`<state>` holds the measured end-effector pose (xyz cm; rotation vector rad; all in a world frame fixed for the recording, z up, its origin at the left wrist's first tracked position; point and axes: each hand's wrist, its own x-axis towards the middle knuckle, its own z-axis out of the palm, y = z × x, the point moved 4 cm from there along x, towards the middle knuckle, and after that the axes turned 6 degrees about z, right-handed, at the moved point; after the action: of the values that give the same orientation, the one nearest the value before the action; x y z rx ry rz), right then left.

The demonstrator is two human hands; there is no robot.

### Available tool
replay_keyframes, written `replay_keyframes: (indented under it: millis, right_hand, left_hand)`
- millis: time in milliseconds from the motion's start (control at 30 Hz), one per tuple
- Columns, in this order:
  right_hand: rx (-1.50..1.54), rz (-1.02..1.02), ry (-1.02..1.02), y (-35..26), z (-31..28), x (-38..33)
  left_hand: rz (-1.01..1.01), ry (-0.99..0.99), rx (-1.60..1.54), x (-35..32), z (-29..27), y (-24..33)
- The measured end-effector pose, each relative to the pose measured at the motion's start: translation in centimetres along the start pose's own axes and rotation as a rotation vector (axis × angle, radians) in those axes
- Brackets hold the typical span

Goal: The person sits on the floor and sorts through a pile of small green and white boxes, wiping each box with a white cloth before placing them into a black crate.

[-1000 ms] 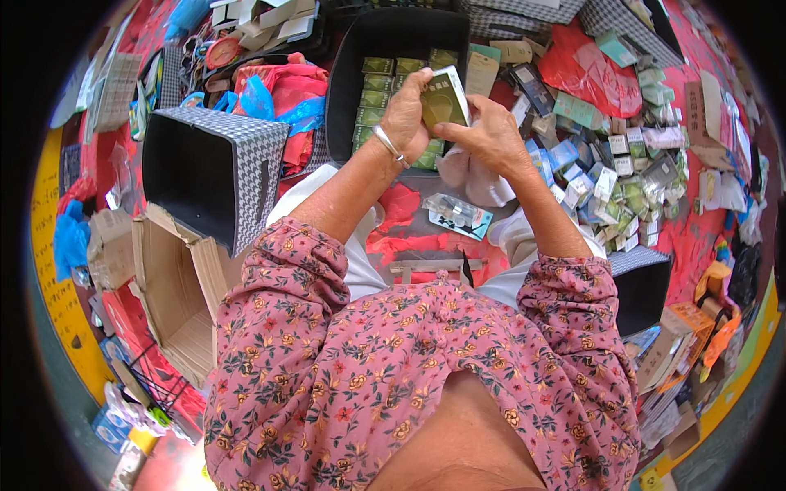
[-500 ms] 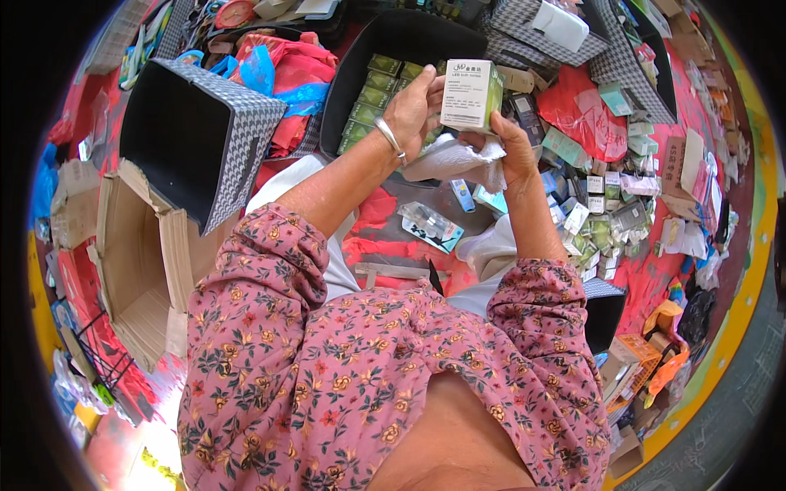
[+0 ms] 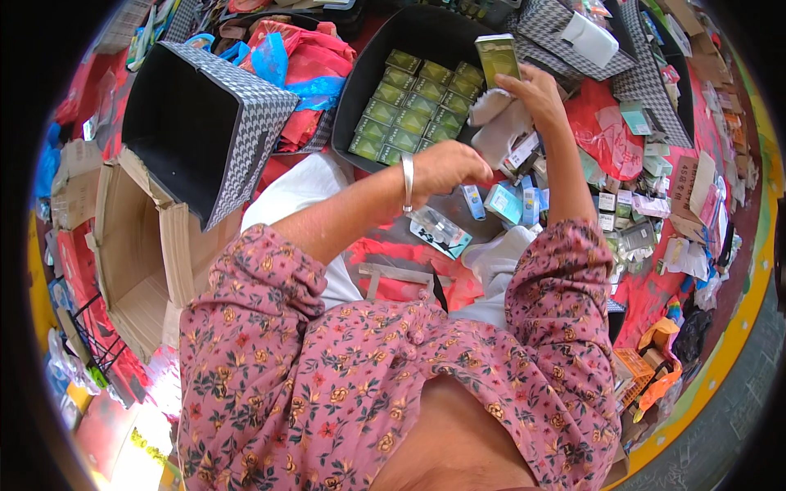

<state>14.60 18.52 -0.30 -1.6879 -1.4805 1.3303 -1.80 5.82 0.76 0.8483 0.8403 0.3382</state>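
My right hand [image 3: 534,94] is closed around a small green box [image 3: 498,61], held upright near the right side of a black bin [image 3: 409,34]. A crumpled white cloth [image 3: 501,137] hangs below the box, under the same hand. My left hand [image 3: 446,170], with a bracelet at its wrist, hovers in front of the bin with its fingers curled inward; the fingertips are partly hidden, and I cannot see whether anything is in them. Rows of matching green boxes [image 3: 413,110] fill part of the bin.
Small blue-and-white boxes [image 3: 503,203] and a clear blister pack [image 3: 440,231] lie before me. Mixed small boxes [image 3: 630,233] and a red plastic bag [image 3: 606,131] are on the right. A tipped houndstooth bin [image 3: 184,123] and an open carton [image 3: 135,254] stand left.
My left hand has left the box and come down toward me, its fingers now curled. The box in my right hand has turned from its white face to a green side and moved farther right.
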Motion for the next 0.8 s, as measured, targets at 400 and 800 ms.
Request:
replay_keyframes:
  millis: [400,800]
  right_hand:
    - [-0.709,0.152,0.029,12.4,5.4,19.1]
    - [-0.849,0.235,0.047,15.4,8.2,24.3]
  left_hand:
    - [0.104,-0.115,-0.084,-1.2,-0.8,0.7]
    - [-0.014,-0.044,-0.253,0.5,-1.0,1.1]
